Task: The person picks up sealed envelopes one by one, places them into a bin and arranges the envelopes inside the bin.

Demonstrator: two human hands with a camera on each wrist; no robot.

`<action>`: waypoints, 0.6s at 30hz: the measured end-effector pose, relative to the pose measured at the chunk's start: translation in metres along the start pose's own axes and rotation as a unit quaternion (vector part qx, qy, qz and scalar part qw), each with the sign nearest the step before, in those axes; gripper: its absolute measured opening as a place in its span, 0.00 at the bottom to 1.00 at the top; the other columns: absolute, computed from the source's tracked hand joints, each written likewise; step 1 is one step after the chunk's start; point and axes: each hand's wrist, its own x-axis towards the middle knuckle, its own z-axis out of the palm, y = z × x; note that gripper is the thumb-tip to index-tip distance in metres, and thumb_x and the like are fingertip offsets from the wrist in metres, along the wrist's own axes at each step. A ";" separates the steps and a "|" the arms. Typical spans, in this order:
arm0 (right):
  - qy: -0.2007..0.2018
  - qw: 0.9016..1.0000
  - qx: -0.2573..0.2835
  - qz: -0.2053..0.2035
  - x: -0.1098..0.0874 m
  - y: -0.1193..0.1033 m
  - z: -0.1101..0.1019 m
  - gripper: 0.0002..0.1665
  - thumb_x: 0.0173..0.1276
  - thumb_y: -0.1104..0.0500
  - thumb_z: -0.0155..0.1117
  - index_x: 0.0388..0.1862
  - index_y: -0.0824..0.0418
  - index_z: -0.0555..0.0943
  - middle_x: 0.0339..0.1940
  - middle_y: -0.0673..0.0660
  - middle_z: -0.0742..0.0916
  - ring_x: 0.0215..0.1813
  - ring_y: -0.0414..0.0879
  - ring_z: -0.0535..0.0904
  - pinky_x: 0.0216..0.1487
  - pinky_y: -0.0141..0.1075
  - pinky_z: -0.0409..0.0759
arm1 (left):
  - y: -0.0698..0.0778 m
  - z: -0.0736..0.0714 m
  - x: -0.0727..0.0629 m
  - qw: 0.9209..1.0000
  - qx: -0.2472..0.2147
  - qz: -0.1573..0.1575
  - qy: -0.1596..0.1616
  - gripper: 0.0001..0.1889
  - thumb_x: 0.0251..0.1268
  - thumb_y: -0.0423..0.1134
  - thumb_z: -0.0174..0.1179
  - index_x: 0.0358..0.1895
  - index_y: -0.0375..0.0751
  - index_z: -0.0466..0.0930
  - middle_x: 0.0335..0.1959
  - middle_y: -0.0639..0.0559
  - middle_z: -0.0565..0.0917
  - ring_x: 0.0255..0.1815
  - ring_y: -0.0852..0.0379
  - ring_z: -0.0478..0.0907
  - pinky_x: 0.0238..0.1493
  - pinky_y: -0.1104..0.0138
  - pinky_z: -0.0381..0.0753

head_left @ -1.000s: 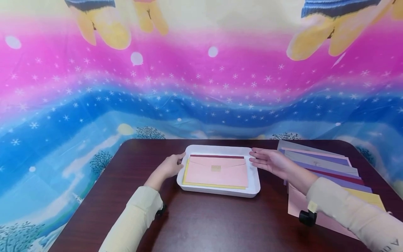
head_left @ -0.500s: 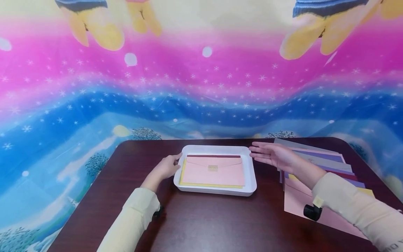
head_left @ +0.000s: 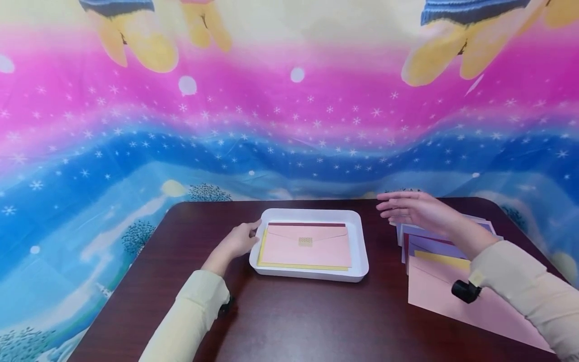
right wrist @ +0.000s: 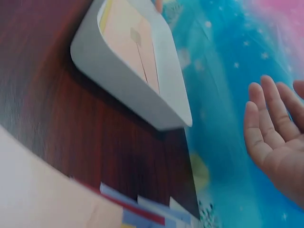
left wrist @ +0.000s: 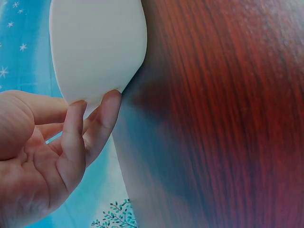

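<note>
On the table, a white tray (head_left: 307, 278) holds a small pile of envelopes, with a pink envelope (head_left: 312, 249) bearing a gold patterned seal on top. Yellow and dark red edges show beneath the pink one. My left hand (head_left: 232, 245) touches the tray's left end, its fingertips against the outer wall (left wrist: 97, 47) in the left wrist view. My right hand (head_left: 420, 211) hovers to the right of the tray with fingers extended and nothing in it. Under that arm lies a spread stack of larger envelopes, a pink envelope (head_left: 434, 289) nearest.
Purple, grey, red and yellow envelopes (head_left: 441, 256) overlap at the table's right side, partly hidden by the right forearm. The dark wood table (head_left: 289, 322) ends at a snow-patterned cloth backdrop (head_left: 298, 130).
My right hand has come away from the tray's right end, moving right and up over the envelope stack. My left hand stays at the tray. The head view shifted slightly early on.
</note>
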 end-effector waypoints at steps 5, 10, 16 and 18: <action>0.015 0.998 -0.056 0.011 -0.012 0.003 -0.014 0.19 0.83 0.59 0.52 0.68 0.55 0.78 0.57 0.50 0.87 0.59 0.46 0.83 0.58 0.36 0.80 | -0.001 0.000 0.001 1.000 0.000 0.001 -0.003 0.31 0.77 0.31 0.56 0.80 0.40 0.60 0.57 0.36 0.81 0.38 0.50 0.75 0.34 0.65 0.73; 0.034 0.996 -0.084 0.017 -0.022 0.010 -0.031 0.21 0.82 0.61 0.54 0.71 0.58 0.76 0.56 0.48 0.86 0.58 0.44 0.83 0.56 0.34 0.80 | -0.002 -0.002 0.000 1.000 -0.004 0.002 -0.007 0.31 0.77 0.31 0.55 0.80 0.40 0.60 0.60 0.35 0.80 0.37 0.49 0.75 0.34 0.64 0.73; 0.060 0.985 -0.155 0.051 -0.036 0.021 -0.050 0.28 0.77 0.59 0.63 0.72 0.67 0.72 0.56 0.49 0.87 0.55 0.39 0.84 0.53 0.34 0.82 | -0.001 -0.002 -0.001 1.000 -0.017 0.002 -0.008 0.32 0.77 0.31 0.55 0.81 0.40 0.59 0.62 0.35 0.79 0.42 0.49 0.76 0.34 0.65 0.74; 0.053 0.978 -0.194 0.061 -0.041 0.026 -0.056 0.29 0.76 0.59 0.64 0.71 0.70 0.72 0.57 0.55 0.87 0.54 0.38 0.84 0.53 0.36 0.82 | -0.001 -0.002 -0.002 1.000 -0.017 0.003 -0.009 0.32 0.77 0.31 0.55 0.81 0.40 0.59 0.62 0.35 0.79 0.44 0.49 0.77 0.35 0.65 0.75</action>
